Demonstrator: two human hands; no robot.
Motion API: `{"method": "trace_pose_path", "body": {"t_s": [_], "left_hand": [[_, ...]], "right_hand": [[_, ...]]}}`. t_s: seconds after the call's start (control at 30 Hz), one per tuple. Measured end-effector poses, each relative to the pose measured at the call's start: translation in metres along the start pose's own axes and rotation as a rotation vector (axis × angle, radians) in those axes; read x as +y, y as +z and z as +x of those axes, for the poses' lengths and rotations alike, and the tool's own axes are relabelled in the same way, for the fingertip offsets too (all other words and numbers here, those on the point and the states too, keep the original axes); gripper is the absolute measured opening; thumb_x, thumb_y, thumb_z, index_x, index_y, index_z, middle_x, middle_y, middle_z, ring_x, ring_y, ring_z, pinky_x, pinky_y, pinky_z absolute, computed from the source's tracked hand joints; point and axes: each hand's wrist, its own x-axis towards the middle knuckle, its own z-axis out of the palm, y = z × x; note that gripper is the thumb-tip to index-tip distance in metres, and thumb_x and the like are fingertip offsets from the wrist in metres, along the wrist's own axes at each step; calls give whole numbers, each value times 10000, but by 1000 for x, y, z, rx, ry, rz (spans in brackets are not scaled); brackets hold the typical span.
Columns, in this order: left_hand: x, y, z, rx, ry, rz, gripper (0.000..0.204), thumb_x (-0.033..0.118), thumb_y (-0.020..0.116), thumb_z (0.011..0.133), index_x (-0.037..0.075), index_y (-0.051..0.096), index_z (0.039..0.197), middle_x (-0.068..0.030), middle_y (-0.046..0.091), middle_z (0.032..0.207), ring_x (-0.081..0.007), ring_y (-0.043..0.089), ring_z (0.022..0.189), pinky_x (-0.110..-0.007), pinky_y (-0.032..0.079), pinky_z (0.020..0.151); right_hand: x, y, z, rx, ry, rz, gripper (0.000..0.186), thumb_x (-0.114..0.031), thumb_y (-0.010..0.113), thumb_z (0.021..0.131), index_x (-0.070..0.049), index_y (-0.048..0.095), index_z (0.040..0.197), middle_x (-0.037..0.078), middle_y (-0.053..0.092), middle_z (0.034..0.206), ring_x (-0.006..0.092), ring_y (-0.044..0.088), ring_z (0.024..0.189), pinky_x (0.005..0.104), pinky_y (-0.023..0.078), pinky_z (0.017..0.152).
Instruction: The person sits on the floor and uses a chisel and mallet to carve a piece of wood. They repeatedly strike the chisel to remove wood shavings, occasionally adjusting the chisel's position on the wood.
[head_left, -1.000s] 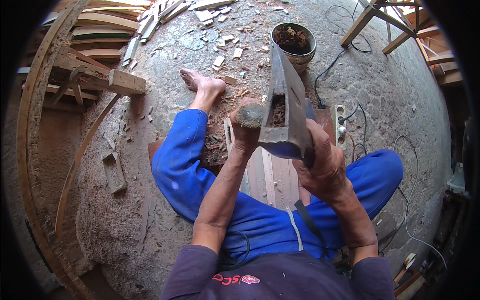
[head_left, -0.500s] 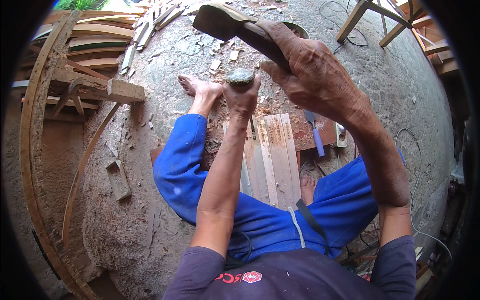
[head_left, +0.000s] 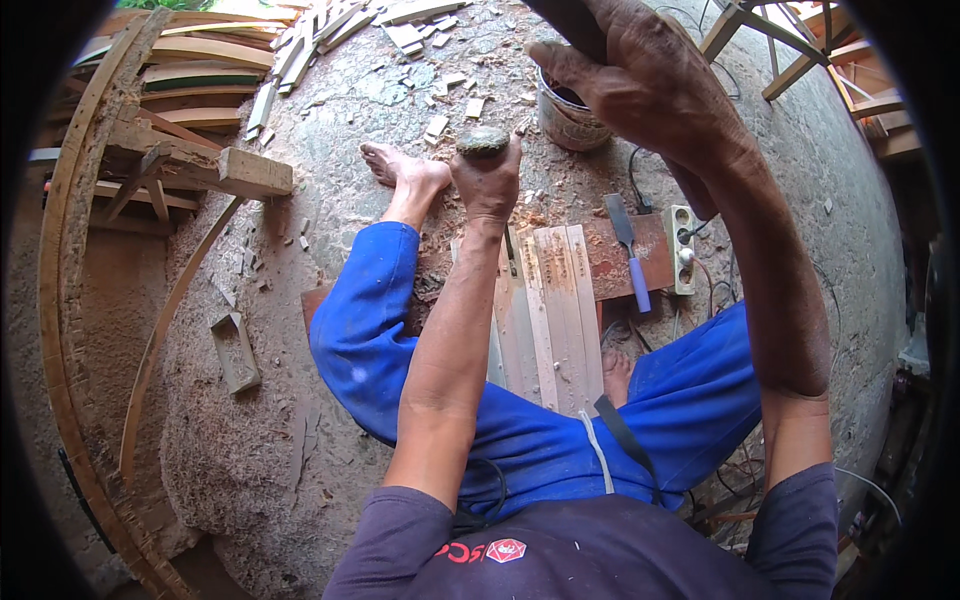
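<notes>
My left hand [head_left: 485, 185] is closed around an upright chisel; the worn round butt of its handle [head_left: 482, 141] shows above the fist. Part of the narrow dark blade [head_left: 511, 252] shows below, by several pale wooden strips [head_left: 548, 320] laid side by side between my legs. Rows of small dark notches cross the strips' far ends; the cutting tip is too small to make out. Raised high at the upper right, my right hand [head_left: 650, 85] grips a dark wooden mallet [head_left: 572, 22], its head cut off by the top edge.
A second chisel with a purple handle [head_left: 638, 284] lies on a brown board [head_left: 652, 240] beside a white power strip [head_left: 681, 245]. Beyond stands a stained bucket [head_left: 568, 118]. Wood offcuts and shavings litter the floor; a wooden frame [head_left: 250, 172] rises at left.
My right hand and the mallet have risen toward the top edge, uncovering the bucket and the power strip. My left hand has stayed nearly in place with the chisel.
</notes>
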Motion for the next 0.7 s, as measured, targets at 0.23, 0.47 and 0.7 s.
{"method": "trace_pose_path", "body": {"t_s": [0.23, 0.47, 0.7], "left_hand": [[6, -3, -17, -37, 4, 104, 301, 73, 761, 839, 8, 702, 1127, -93, 763, 1055, -134, 712, 923, -320, 552, 856], [-19, -1, 18, -39, -141, 19, 164, 172, 779, 814, 15, 732, 808, -46, 757, 764, -151, 703, 696, -320, 539, 665], [-17, 8, 17, 73, -100, 99, 179, 196, 761, 802, 26, 731, 848, -71, 764, 789, -177, 717, 707, -353, 557, 687]], "right_hand": [[6, 39, -31, -799, 238, -290, 480, -69, 612, 870, -68, 511, 1339, 210, 720, 946, 359, 725, 961, 499, 581, 816], [-24, -22, -6, -321, 201, 139, 432, -135, 694, 929, -91, 565, 1339, 163, 735, 1024, 290, 729, 899, 433, 558, 903], [-4, 34, 11, -276, 215, -139, 404, -127, 625, 917, -5, 504, 1282, 224, 711, 963, 294, 731, 940, 451, 600, 828]]}}
